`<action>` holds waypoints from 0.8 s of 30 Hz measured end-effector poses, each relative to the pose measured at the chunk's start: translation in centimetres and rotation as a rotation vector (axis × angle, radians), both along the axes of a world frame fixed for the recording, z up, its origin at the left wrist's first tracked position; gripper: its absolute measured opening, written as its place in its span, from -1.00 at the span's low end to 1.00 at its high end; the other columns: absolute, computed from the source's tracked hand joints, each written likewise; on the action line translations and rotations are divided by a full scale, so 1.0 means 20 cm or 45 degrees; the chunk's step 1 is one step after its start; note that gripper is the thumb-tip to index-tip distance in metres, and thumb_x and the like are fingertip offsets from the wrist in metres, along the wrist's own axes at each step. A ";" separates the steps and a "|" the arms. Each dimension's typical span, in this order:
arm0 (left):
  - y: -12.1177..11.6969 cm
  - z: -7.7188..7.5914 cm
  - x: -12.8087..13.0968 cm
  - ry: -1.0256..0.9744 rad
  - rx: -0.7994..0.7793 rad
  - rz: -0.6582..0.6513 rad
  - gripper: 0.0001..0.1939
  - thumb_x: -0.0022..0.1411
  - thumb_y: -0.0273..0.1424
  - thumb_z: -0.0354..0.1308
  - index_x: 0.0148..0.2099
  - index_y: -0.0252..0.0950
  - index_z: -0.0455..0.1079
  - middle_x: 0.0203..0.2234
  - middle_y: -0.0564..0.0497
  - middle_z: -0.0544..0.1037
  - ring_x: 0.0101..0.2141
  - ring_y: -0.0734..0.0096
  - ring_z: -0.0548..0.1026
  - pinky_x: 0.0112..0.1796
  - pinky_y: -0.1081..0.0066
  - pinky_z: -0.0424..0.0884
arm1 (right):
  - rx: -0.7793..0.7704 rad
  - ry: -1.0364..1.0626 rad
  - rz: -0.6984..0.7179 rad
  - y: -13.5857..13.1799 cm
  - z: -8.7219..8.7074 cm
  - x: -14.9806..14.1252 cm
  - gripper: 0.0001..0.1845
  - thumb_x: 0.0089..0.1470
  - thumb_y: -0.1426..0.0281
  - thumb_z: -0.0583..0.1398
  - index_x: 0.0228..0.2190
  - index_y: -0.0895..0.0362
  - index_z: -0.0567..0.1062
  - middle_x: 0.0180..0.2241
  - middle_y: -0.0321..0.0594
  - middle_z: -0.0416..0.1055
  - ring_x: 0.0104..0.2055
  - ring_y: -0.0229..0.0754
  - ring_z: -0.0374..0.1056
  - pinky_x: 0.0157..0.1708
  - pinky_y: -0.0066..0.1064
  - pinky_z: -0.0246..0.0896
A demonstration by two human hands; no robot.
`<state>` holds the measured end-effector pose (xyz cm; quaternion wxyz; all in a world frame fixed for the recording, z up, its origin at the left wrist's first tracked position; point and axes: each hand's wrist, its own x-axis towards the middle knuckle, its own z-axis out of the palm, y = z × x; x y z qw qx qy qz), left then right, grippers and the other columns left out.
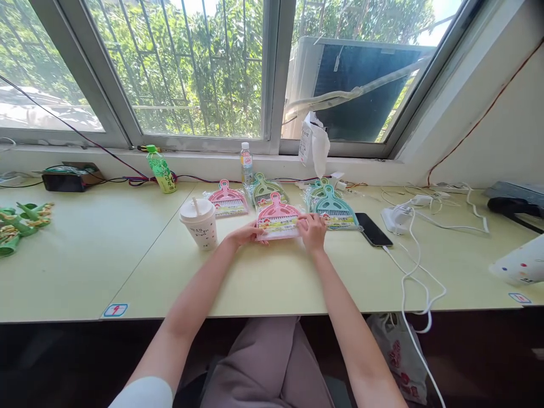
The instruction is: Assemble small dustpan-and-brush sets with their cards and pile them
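Both hands hold a packaged pink mini dustpan-and-brush set (278, 220), its handle pointing away from me. My left hand (247, 233) grips the lower left edge, with some fingertips showing beneath it. At the right edge my right hand (312, 231) is closed, thumb and fingers pinching the pack. Behind it lie another pink set (229, 199) and a green set (267, 187). Several teal sets (334, 205) are stacked just beyond my right hand. A white lidded paper cup with a straw (199, 224) stands left of my left hand.
A black phone (374, 229) lies right of the teal sets, near a white power strip (397, 218) with trailing cables. Two bottles, one green (161, 170) and one clear (246, 161), stand by the window. A tissue pack (313, 141) hangs at the sill. A white cup (521, 262) lies far right.
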<state>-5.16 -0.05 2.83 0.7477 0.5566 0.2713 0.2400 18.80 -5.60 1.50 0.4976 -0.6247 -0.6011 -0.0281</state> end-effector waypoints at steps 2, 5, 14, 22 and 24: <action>-0.02 0.00 0.01 -0.006 0.086 -0.060 -0.26 -0.01 -0.47 0.32 0.19 -0.23 0.12 -0.11 -0.17 0.52 -0.43 0.29 0.59 -0.43 0.37 0.53 | 0.033 0.125 0.052 0.02 -0.01 0.01 -0.82 0.06 0.26 0.16 -0.34 0.09 0.47 -0.09 -0.06 0.33 0.03 0.00 0.19 0.11 -0.06 -0.02; -0.03 0.02 0.03 0.027 0.176 -0.041 -0.13 -0.01 -0.43 0.32 0.29 -0.13 0.00 -0.02 -0.19 0.48 -0.42 0.30 0.59 -0.46 0.42 0.46 | 0.108 0.472 0.151 0.03 -0.04 0.02 -0.64 -0.03 0.30 0.21 -0.13 0.08 0.41 0.01 -0.06 0.26 0.10 -0.07 0.16 0.11 -0.14 0.05; -0.11 0.12 0.09 -0.012 0.347 0.100 -0.12 0.03 -0.19 0.30 0.33 -0.09 -0.01 -0.08 -0.17 0.52 -0.45 0.44 0.56 -0.53 0.57 0.33 | -0.063 0.959 0.003 0.01 0.01 0.04 -0.25 -0.15 0.30 0.31 0.11 0.19 0.31 -0.32 -0.20 0.48 -0.27 -0.17 0.38 -0.11 -0.28 0.26; -0.17 0.07 0.30 0.000 0.536 0.654 -0.58 0.13 -0.23 0.14 0.01 -0.31 0.33 -0.39 -0.02 0.54 -0.69 0.58 0.39 -0.67 0.52 0.14 | -0.028 1.142 0.281 -0.15 0.09 0.11 -0.07 -0.10 0.25 0.33 0.24 0.07 0.08 -0.06 -0.08 0.46 0.00 -0.15 0.38 -0.02 -0.30 0.27; -0.18 0.04 0.35 -0.028 0.528 0.742 -0.62 0.13 -0.25 0.13 -0.03 -0.29 0.34 -0.40 0.02 0.53 -0.71 0.60 0.35 -0.66 0.51 0.17 | -0.144 1.228 0.502 -0.22 0.11 0.18 0.02 -0.17 0.29 0.38 0.25 0.00 0.05 0.05 -0.09 0.40 0.06 -0.16 0.35 -0.01 -0.28 0.28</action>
